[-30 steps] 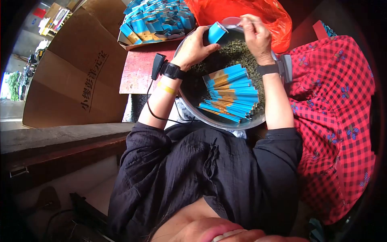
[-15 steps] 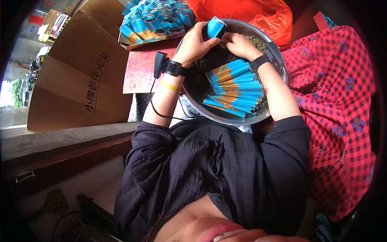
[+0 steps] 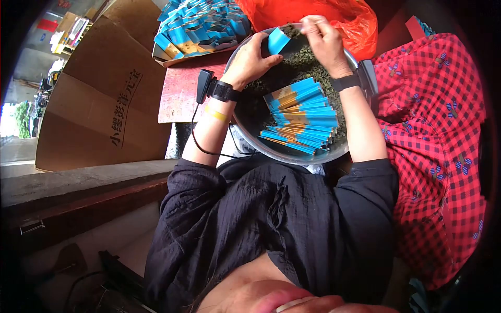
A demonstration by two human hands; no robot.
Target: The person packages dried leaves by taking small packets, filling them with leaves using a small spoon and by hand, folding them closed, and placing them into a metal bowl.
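Observation:
My left hand [image 3: 252, 60] holds a small blue packet [image 3: 278, 40] upright over a metal basin [image 3: 261, 148], its mouth open toward the upper right. My right hand [image 3: 324, 44] is closed on what looks like a small scoop [image 3: 298, 25], mostly hidden by fingers and dark leaves. Those leaves sit at the packet's mouth. Crumbled dried green leaves [image 3: 308, 63] cover the basin's bottom. On them lies a fanned row of flat blue-and-gold packets [image 3: 305, 113], below both hands.
A cardboard box [image 3: 201, 28] heaped with blue packets stands on a red board [image 3: 182, 88] at upper left. Behind the basin lies a red plastic bag [image 3: 339, 23]. A large carton [image 3: 99, 99] stands left; red checked cloth [image 3: 438, 120] spreads right. A black cable [image 3: 194, 128] hangs from my left wrist.
My right hand has risen from the leaves in the basin, up and right, bringing dark leaves to the packet's mouth. My left hand still holds the packet, nearly in place.

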